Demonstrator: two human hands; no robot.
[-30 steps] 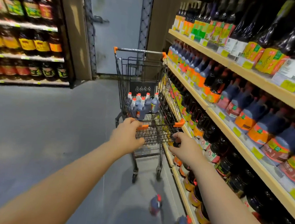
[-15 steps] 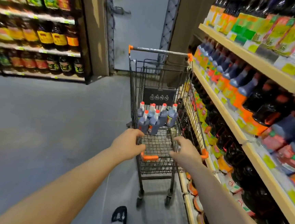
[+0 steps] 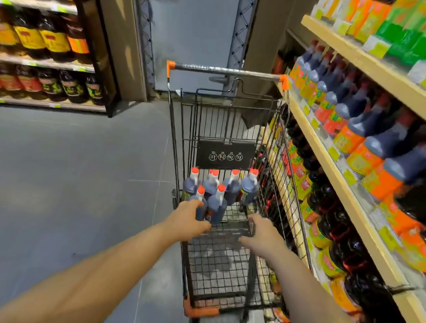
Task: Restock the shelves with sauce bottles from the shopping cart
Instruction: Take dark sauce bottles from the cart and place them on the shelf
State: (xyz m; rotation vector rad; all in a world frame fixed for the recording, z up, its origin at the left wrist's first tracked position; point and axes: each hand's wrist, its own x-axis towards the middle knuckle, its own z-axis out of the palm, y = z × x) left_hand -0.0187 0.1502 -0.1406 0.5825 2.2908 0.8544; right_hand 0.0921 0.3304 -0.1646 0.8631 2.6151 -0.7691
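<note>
Bottles [image 3: 231, 188], seven, stand mid-frame in one cart [image 3: 227, 71]: dark sauce, white necks, red caps. My left grip [image 3: 189, 218] curls round the front bottle [image 3: 200, 211]; my right grip [image 3: 259, 232] hangs loosely open, empty.

Single head-worn view, forward and downward, close above the shopping cart [image 3: 227, 71]

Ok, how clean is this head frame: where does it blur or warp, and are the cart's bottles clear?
Head view, right edge: wide-angle warp tilts the pale wooden shelf boards, and the orange-labelled dark bottles on them smear with motion blur. Head view, centre: the black wire shopping cart and its red-capped dark sauce bottles are sharper, labels unreadable.
</note>
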